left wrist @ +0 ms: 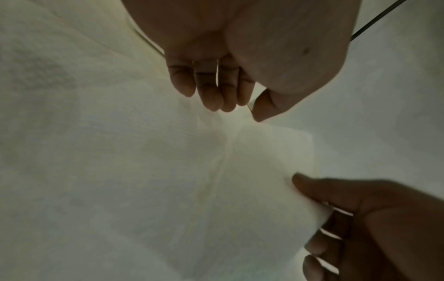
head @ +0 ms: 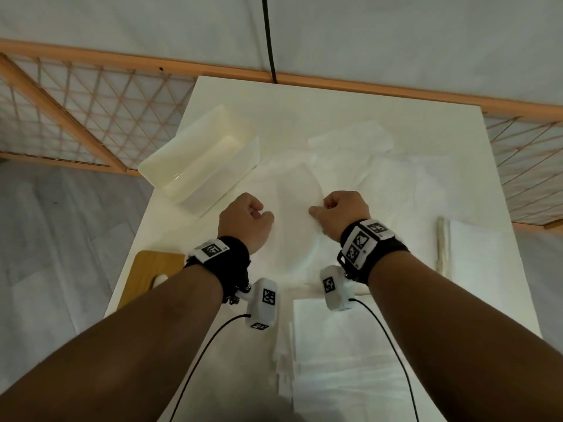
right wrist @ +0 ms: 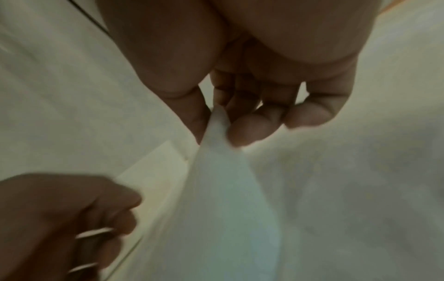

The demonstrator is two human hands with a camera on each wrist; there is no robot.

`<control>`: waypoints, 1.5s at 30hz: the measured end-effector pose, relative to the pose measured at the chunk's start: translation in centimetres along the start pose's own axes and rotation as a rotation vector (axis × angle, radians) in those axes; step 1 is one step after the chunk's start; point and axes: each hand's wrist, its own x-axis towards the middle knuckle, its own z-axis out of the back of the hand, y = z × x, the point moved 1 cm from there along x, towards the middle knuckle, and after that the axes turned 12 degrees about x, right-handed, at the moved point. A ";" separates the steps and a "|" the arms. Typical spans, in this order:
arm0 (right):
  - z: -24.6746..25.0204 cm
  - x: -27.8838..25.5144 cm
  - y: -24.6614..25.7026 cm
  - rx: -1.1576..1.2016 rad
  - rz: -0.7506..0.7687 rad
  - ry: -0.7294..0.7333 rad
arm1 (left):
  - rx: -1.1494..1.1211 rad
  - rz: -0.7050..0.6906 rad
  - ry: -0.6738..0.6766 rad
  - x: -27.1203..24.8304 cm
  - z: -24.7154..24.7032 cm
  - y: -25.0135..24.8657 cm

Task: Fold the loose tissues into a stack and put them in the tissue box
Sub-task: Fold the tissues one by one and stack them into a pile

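Note:
A thin white tissue [head: 300,214] arches up off the table between my hands. My right hand [head: 327,208] pinches its right edge between thumb and fingertips [right wrist: 242,131], and the sheet [right wrist: 228,199] hangs down from that pinch. My left hand [head: 259,216] is curled at the tissue's left edge, thumb [left wrist: 261,110] close against the index finger, and the tissue's corner [left wrist: 276,152] starts right at the thumb tip. The cream tissue box [head: 170,172] lies open at the table's back left. A folded stack of tissues [head: 332,345] sits near the front edge, under my right forearm.
More loose tissues [head: 350,141] lie spread over the middle and right of the white table [head: 304,95]. A pale narrow strip [head: 443,248] lies at the right. A wooden board [head: 149,275] juts out at the left edge. A wooden lattice rail [head: 91,117] runs behind.

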 end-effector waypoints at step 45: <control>5.3 -0.9 -1.7 0.461 0.019 0.026 | -0.404 0.216 0.360 -2.0 -4.5 -6.1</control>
